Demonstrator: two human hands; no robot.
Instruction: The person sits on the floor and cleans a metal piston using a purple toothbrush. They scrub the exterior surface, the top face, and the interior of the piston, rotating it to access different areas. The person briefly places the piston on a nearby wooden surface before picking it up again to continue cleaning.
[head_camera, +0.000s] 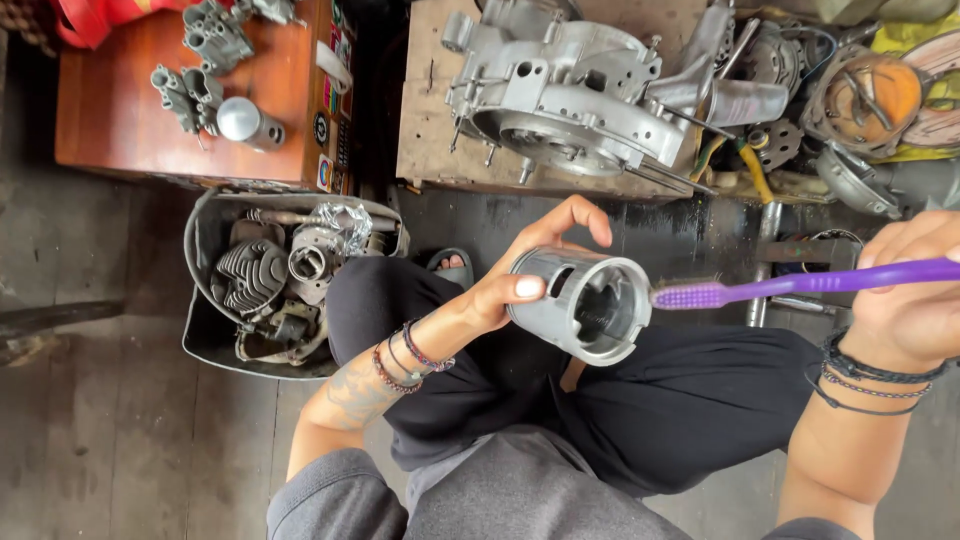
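Our left hand (520, 285) grips the grey piston (578, 303), right hand (915, 295) clenches the purple toothbrush (800, 285) — bristles best worked steadily along its open rim.

The toothbrush (800, 285) is purple — handle and bristles alike. The piston (580, 300) is dull silver-grey; the trousers (660, 400) are black.

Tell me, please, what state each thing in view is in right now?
Left hand: gripping the piston.
Piston: held sideways, open end toward the brush.
Right hand: holding the purple toothbrush.
Purple toothbrush: bristles at the piston's rim.
Engine casing: lying on the wooden board.
Metal tub: full of parts.
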